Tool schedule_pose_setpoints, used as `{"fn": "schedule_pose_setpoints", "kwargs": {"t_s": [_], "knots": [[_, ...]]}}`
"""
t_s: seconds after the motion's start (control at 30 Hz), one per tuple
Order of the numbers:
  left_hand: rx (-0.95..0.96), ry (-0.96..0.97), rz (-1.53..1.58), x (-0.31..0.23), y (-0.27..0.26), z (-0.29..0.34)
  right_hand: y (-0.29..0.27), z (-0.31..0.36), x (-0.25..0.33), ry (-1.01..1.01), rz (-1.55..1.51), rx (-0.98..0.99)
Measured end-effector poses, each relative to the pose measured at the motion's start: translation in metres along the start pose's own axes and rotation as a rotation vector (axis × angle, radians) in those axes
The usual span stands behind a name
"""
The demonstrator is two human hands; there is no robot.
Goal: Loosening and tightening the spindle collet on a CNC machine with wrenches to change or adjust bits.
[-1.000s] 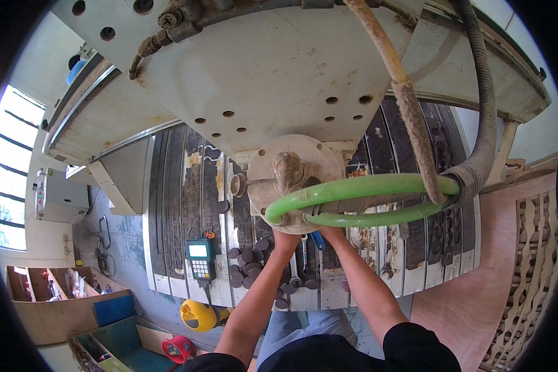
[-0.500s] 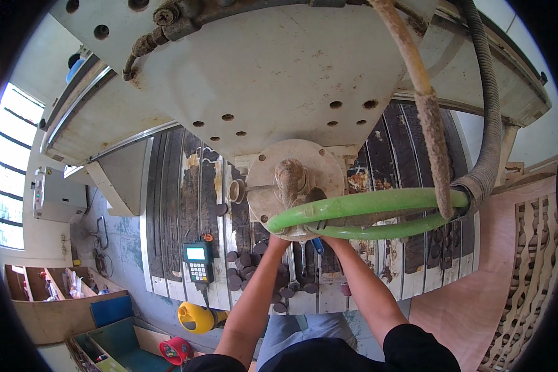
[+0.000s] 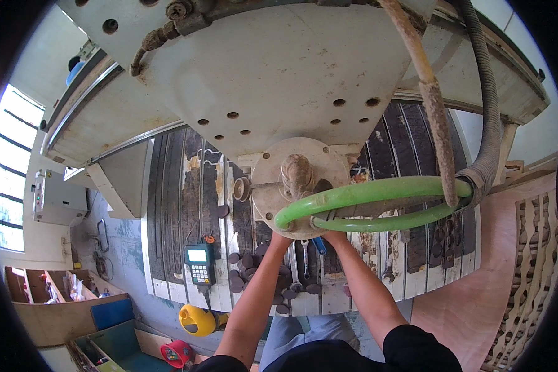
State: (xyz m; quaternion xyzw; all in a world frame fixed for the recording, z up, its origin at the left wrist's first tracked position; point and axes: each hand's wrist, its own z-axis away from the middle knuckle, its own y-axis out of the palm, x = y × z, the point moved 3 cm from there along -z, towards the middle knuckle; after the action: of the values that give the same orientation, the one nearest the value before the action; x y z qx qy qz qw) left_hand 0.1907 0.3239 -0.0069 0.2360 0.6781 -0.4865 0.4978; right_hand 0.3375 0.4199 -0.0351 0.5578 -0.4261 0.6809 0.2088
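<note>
Both my forearms reach forward under the round spindle plate [image 3: 271, 162] of a large router-like machine. My left hand [image 3: 281, 239] disappears beneath the plate's near left edge, and only its wrist end shows. On the near right side, my right hand [image 3: 335, 237] is likewise mostly covered. The fingers of both hands are hidden, so what they grip cannot be seen. Two green hoses [image 3: 378, 191] curve over the plate from the right. Between my arms lie a combination wrench [image 3: 304, 260], another long wrench [image 3: 294, 273] and a blue-handled tool [image 3: 319, 246].
Several dark round pucks [image 3: 248, 263] lie beside my left forearm. A handheld keypad controller [image 3: 199, 265] sits left of them on the slotted table [image 3: 167, 235]. A yellow jug [image 3: 196, 319] stands below the table edge. A ribbed grey hose [image 3: 491, 124] hangs at right.
The view has shifted slightly, so the machine appears a little further right. The green hoses bend slightly differently. Both my hands stay under the spindle plate.
</note>
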Motion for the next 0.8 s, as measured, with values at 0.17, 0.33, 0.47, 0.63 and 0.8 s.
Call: {"fn": "schedule_pose_setpoints", "kwargs": {"t_s": [0.17,0.33,0.47,0.63,0.8], "knots": [[0.244,0.044,0.072,-0.021,-0.004,-0.015,0.001,-0.002,-0.049,-0.047,0.085,-0.051],[0.227,0.015,0.101,-0.009,-0.019,-0.016,0.01,-0.008,-0.053,0.064,0.334,0.287],[0.214,-0.005,0.121,-0.012,0.005,-0.024,0.005,-0.004,-0.042,-0.036,0.098,-0.07],[0.207,-0.021,0.157,-0.003,-0.013,-0.019,-0.004,-0.005,-0.03,-0.099,0.383,-0.001],[0.198,-0.052,0.183,0.009,-0.017,-0.011,-0.008,-0.002,0.002,-0.067,-0.027,-0.089]]}}
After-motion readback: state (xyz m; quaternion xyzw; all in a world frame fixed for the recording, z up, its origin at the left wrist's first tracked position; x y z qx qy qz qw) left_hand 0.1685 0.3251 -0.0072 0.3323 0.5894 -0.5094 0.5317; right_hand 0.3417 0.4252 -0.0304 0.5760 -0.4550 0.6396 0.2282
